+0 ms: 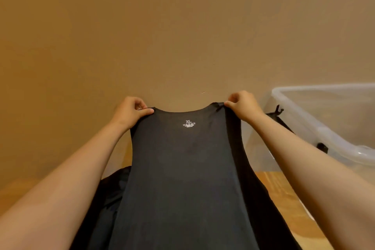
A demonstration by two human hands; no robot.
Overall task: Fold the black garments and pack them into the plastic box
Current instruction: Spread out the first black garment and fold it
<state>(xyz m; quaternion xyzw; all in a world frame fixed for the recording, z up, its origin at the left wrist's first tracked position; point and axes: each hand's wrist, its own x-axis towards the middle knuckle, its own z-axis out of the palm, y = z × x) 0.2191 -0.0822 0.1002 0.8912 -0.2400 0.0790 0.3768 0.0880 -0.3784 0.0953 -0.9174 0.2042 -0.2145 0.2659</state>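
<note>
- Pinching with the left hand point(132, 110): thumb and curled fingers clamp the left shoulder corner of the black sleeveless knit top point(182, 168).
- Heap of black fabric point(109, 193) sits low left on the wooden surface point(284, 199), partly hidden behind the hanging top.
- The top is held up in mid-air, centre frame, in front of the tan wall point(162, 26). It is stretched flat between both hands.
- Scooped neckline is uppermost, with a white "XL" print just below it. The smaller print under that is unreadable. The lower part of the top runs out of the bottom of the frame.
- The right hand point(241, 105) pinches the right shoulder corner the same way, thumb against bent fingers. The fabric bunches slightly at the grip.
- Clear plastic box point(324, 128) stands far right on the wooden surface, beside the wall and apart from the top. Its top is open.
- Black clips point(278, 110) sit on the box's near rim.
- Can't tell what's in the box through its cloudy wall.
</note>
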